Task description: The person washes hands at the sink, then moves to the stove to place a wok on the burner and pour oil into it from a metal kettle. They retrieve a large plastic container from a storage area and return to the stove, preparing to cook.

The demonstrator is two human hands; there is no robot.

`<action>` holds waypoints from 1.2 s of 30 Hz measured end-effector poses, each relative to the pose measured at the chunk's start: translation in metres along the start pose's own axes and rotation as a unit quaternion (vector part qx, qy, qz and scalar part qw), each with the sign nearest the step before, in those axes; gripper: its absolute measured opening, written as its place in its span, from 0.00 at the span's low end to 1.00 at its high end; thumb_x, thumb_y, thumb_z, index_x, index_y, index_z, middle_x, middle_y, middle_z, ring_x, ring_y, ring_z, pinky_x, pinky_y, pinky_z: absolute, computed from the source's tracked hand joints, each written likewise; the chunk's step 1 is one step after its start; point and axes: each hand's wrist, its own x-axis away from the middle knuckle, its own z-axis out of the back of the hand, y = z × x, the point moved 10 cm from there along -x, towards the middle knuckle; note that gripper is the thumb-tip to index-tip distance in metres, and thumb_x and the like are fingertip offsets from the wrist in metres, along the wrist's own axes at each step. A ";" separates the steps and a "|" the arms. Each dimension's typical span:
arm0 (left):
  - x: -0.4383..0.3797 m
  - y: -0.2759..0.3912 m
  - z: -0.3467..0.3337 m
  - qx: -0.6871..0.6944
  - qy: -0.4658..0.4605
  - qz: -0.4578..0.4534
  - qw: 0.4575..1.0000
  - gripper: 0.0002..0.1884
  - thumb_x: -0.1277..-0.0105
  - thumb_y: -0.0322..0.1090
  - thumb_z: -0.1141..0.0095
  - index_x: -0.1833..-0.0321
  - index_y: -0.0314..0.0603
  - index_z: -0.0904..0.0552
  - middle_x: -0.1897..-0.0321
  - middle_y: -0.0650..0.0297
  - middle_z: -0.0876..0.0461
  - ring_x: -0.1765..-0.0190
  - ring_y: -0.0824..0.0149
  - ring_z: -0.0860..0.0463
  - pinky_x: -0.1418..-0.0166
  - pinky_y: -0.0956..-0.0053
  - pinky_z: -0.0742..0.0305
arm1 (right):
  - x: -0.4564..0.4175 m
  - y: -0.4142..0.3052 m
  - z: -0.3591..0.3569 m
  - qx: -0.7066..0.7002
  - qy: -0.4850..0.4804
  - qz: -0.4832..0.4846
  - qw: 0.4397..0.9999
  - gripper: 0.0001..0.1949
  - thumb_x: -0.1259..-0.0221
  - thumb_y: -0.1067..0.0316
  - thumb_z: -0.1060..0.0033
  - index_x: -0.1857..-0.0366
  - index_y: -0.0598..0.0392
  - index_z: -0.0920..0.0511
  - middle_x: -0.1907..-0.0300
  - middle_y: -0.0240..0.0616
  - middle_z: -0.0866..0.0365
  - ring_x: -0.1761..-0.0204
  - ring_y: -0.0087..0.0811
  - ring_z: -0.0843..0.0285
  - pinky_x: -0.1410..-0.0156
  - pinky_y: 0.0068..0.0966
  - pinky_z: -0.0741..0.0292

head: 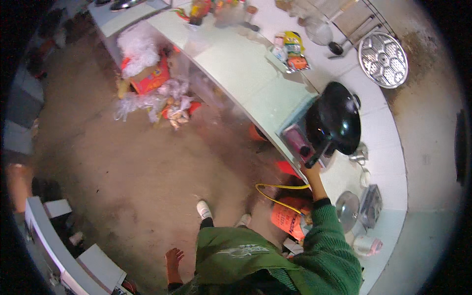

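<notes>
A black wok [335,118] sits tilted on a gas stove [297,142] on the white tiled counter, its handle pointing back towards me. My right hand [312,170] is at the stove's front edge, partly behind the end of the wok handle; its fingers are hidden, so I cannot tell whether it grips anything. Low beside my green apron hangs my left hand [174,256], empty, with its fingers apart. Near the wok lie a metal cup [359,153] and a round lid [347,211].
A basket of seasoning packets [289,53] stands farther along the counter. A steamer plate [383,60] and ladles [343,48] are by the wall. A yellow hose [280,202] loops beside an orange bucket [289,217]. Plastic bags [138,48] and a red box [151,79] lie under the counter.
</notes>
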 end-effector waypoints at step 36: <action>0.069 0.273 -0.088 -0.199 0.125 -0.310 0.921 0.26 0.30 0.54 0.49 0.44 0.37 0.20 0.59 0.57 0.16 0.55 0.55 0.17 0.55 0.56 0.21 | -0.011 -0.582 -0.064 -0.141 -0.164 0.420 0.881 0.17 0.36 0.51 0.45 0.58 0.54 0.19 0.62 0.52 0.16 0.56 0.56 0.18 0.45 0.60 0.28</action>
